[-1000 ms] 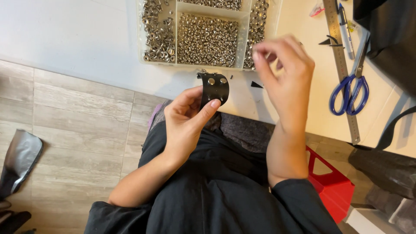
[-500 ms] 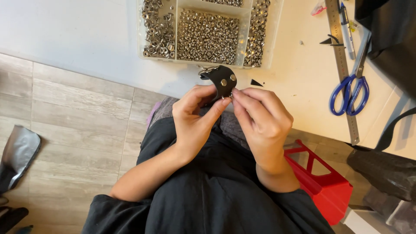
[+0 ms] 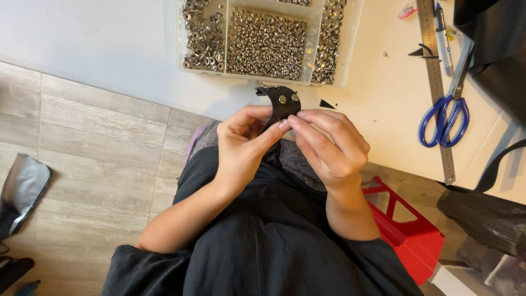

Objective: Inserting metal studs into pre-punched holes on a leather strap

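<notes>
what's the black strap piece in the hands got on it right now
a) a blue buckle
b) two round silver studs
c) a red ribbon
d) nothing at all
b: the curved black strap piece, pinched between the left hand and the right hand, shows two round silver studs side by side near its upper end, much like the metal pieces in the clear compartment box on the table above it.

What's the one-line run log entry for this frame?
left hand: pinches black strap | right hand: fingertips at strap's lower edge | strap: two silver studs | rivet box: on table behind
</notes>
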